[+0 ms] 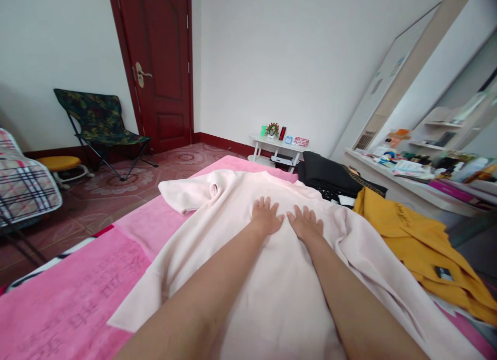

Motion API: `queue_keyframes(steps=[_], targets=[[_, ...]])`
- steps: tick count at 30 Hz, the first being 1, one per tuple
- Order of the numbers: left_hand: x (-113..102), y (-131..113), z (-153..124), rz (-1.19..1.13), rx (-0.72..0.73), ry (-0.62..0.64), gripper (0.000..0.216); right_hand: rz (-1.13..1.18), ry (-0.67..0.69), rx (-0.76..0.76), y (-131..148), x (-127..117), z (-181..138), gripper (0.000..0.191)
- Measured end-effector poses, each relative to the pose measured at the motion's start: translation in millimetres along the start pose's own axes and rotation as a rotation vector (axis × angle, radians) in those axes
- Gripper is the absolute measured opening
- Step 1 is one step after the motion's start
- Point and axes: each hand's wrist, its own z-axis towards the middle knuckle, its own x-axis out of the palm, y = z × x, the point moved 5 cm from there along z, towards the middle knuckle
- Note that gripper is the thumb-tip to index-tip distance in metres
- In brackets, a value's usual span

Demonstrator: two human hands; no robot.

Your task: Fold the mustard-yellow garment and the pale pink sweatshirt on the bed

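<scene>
A pale pink long-sleeved top [272,277] lies spread out in front of me, its neckline at the far end. My left hand [266,216] rests flat on the upper middle of the top, fingers spread. Close beside it, my right hand [306,222] also presses flat on the cloth with fingers apart. The two thumbs point toward each other with a small gap between. One sleeve is bent at the far left; the right side of the top shows wrinkles. Under the top is a bright pink blanket [89,287] with printed lettering.
Folded yellow clothing [423,251] lies at the right, with folded black clothing [330,173] beyond it. A small white table [277,142] stands by the wall. At the left are a camouflage folding chair [101,119] and a yellow stool [60,163]. A cluttered counter [411,181] runs along the right.
</scene>
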Motion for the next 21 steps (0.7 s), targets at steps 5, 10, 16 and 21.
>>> queue_keyframes(steps=[5,10,16,21], targets=[[-6,-4,-25,0.007,0.050,0.141,0.077,-0.025,-0.010,-0.012,-5,0,-23,0.066],[-36,0,-66,-0.047,0.247,0.273,0.077,-0.047,-0.071,-0.050,-10,1,-35,0.066],[-99,64,-109,-0.379,0.288,0.372,0.030,-0.020,-0.107,-0.065,-12,2,-35,0.064],[-165,189,-126,0.141,-0.504,-0.182,0.038,-0.009,-0.122,-0.062,-11,1,-37,0.063]])
